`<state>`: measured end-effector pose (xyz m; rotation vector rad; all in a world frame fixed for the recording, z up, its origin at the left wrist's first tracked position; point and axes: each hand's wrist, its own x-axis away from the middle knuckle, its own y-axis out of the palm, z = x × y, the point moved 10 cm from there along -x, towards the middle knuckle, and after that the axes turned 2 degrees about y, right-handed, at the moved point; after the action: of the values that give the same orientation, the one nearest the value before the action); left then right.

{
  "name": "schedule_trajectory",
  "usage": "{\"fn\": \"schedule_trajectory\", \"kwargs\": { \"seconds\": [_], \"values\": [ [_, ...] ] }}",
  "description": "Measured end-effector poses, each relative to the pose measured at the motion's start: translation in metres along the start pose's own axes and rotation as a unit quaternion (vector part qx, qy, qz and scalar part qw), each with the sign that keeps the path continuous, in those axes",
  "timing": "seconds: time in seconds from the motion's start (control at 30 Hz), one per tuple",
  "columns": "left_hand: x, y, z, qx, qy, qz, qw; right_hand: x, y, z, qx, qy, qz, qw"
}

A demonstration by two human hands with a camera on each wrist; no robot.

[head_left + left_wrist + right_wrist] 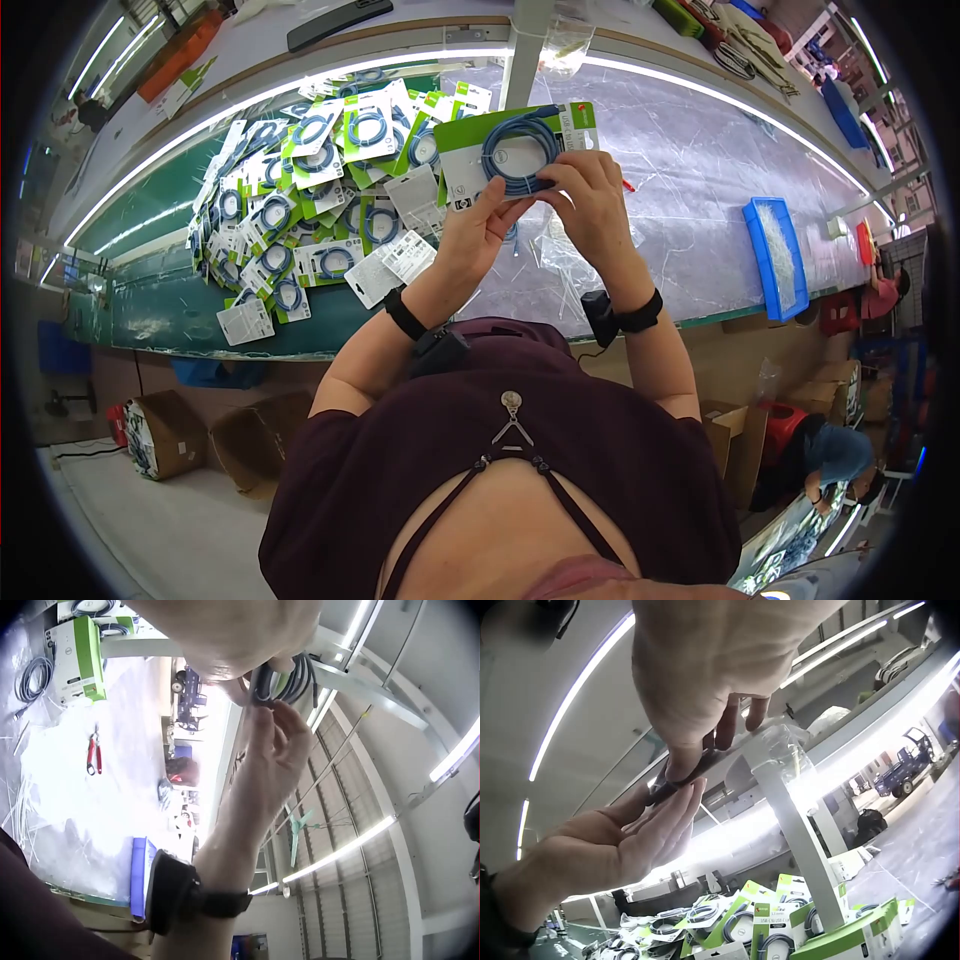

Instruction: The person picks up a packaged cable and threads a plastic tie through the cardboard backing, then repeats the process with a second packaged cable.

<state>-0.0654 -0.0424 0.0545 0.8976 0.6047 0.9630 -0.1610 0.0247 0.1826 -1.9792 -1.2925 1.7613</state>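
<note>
Both grips are clamped on the green-and-white card (462, 162) bearing a blue cable coil (492, 152): the left hand (470, 240) holds its lower edge, while the right hand (597, 210) pinches at the coil's lower right. Good handling calls for a steady left grip and light right fingertips, with the coil flat and the card unbent. Left of the grips, carded cables (368, 128) lie heaped on the worktop (690, 235); red-handled cutters (91, 761) and a blue tray (757, 255) lie to the right. Strip lights cross the room.
</note>
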Motion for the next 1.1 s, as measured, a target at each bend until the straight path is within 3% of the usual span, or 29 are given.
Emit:
{"fn": "schedule_trajectory", "kwargs": {
  "seconds": [0.03,0.2,0.3,0.47,0.53,0.57,0.63,0.7,0.77,0.93,1.03,1.1],
  "values": [
    [0.001,0.006,-0.001,0.015,-0.012,-0.010,1.000,-0.004,0.000,-0.009,0.015,-0.047,-0.001,0.999],
    [0.009,0.014,0.001,0.054,-0.044,-0.020,0.997,0.000,0.001,-0.005,-0.034,-0.024,-0.024,0.999],
    [0.009,0.006,0.001,0.041,-0.034,-0.013,0.998,-0.003,0.003,-0.010,-0.039,-0.042,-0.066,0.996],
    [0.012,0.009,0.009,0.034,-0.022,-0.019,0.999,-0.007,-0.015,-0.022,-0.049,-0.075,-0.055,0.994],
    [0.014,0.013,0.016,0.028,-0.007,-0.015,0.999,0.008,-0.050,0.038,-0.163,0.086,0.129,0.974],
    [0.016,0.013,0.018,0.025,0.000,-0.012,1.000,0.012,-0.047,0.051,-0.163,0.083,0.128,0.975],
    [0.021,0.013,0.017,0.026,-0.005,-0.011,1.000,0.043,-0.006,0.126,-0.292,0.343,0.085,0.889],
    [0.021,0.016,0.013,0.023,-0.015,-0.014,1.000,0.056,0.040,0.096,-0.279,0.209,0.049,0.936],
    [0.024,0.017,0.007,0.022,-0.019,-0.013,1.000,0.035,0.041,0.026,-0.163,0.029,-0.016,0.986],
    [0.036,0.017,0.006,0.024,-0.039,-0.005,0.999,0.039,0.056,0.042,-0.192,0.066,0.001,0.979],
    [0.039,0.013,-0.001,0.036,-0.053,0.000,0.998,0.040,0.059,0.038,-0.158,-0.018,-0.002,0.987],
    [0.035,0.008,-0.006,0.039,-0.056,0.001,0.998,0.050,0.070,0.042,-0.176,0.019,0.004,0.984]
  ]
}}
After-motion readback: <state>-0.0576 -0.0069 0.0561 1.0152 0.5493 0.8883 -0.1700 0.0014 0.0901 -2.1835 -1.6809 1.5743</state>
